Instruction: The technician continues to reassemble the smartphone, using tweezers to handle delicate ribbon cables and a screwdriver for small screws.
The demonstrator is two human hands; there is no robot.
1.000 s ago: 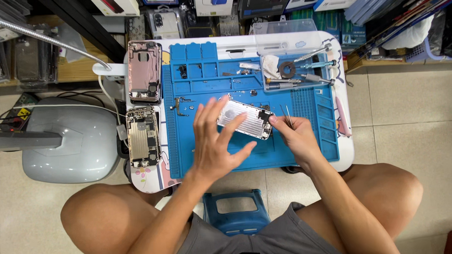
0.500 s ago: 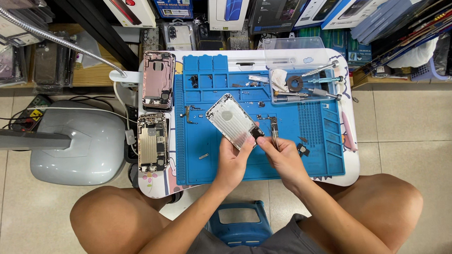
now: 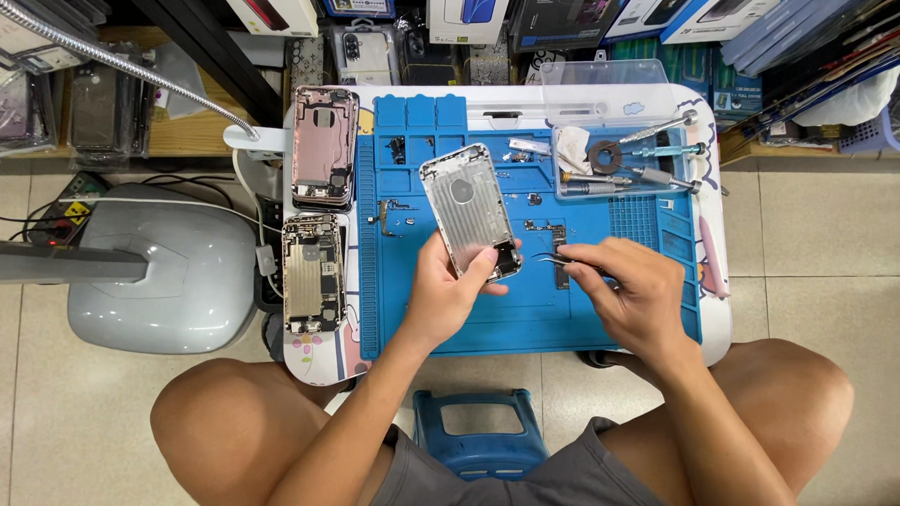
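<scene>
- My left hand (image 3: 449, 288) grips the silver phone housing (image 3: 469, 212) by its lower end at frame centre, tilted off the blue mat (image 3: 453, 328) for access.
- My right hand (image 3: 636, 291) pinches tweezers (image 3: 553, 260), tips just beside the housing's bottom corner.
- Two opened phones (image 3: 315, 233) lie parked at centre left, clear of the work.

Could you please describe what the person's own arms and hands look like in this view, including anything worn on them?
Both forearms are bare, with no sleeves reaching them. The left hand and right hand wear no gloves, and no rings, watch or wristband show.
</scene>
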